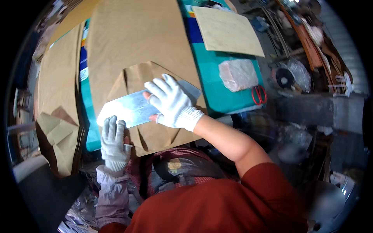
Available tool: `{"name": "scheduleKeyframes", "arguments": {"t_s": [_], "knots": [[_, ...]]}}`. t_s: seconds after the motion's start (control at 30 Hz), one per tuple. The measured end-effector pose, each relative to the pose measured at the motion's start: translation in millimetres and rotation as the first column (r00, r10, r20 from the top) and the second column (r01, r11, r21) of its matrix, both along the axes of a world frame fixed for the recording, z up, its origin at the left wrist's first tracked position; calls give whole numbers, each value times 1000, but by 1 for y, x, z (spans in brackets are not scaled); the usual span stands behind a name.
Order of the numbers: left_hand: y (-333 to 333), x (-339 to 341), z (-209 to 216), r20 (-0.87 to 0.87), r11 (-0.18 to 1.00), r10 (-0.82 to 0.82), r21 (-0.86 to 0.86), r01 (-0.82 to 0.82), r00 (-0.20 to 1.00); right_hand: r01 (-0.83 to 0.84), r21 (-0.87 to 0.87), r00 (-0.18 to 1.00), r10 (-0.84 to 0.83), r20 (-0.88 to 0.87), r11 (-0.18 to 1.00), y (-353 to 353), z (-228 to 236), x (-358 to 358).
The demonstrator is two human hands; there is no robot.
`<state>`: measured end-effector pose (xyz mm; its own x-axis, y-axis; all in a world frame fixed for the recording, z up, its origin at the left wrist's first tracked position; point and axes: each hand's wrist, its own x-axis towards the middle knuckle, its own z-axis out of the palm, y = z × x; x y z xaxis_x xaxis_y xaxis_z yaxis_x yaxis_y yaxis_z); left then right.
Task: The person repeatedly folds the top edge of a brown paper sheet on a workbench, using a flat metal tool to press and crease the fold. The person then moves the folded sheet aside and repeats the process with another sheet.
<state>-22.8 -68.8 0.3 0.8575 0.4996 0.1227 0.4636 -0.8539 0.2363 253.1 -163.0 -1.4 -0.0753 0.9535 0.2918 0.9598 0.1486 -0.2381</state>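
A long, flat, shiny metal plate [126,108] with angled ends lies across the folded end of a large brown paper sack [140,35]. My right hand [171,103], in a white glove with bare thumb and fingertip, rests flat on the plate right of its middle, fingers stretched and thumb apart. At the plate's left end, my gloved left hand [115,141] lies with its fingers extended, fingertips against the plate's lower corner and the paper. Creased folds of the sack show above and below the plate; the part beneath it is hidden.
Left of it lies a stack of brown sacks [58,81] with folded ends. The green table cover [217,99] bears a beige board [229,33], a plastic-wrapped packet [237,75] and red-handled scissors [259,95] at right. Cluttered shelving [303,35] stands beyond.
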Motion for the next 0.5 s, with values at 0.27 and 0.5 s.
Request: {"name": "scheduleKeyframes", "arguments": {"t_s": [0.27,0.5], "knots": [[-2,2,6,-43,999,-42,28,44,998,66,27,997,-65,-40,997,-14,-11,1],[17,13,32,-58,987,-124,-107,117,991,71,59,975,-56,-215,996,-5,-15,4]]}}
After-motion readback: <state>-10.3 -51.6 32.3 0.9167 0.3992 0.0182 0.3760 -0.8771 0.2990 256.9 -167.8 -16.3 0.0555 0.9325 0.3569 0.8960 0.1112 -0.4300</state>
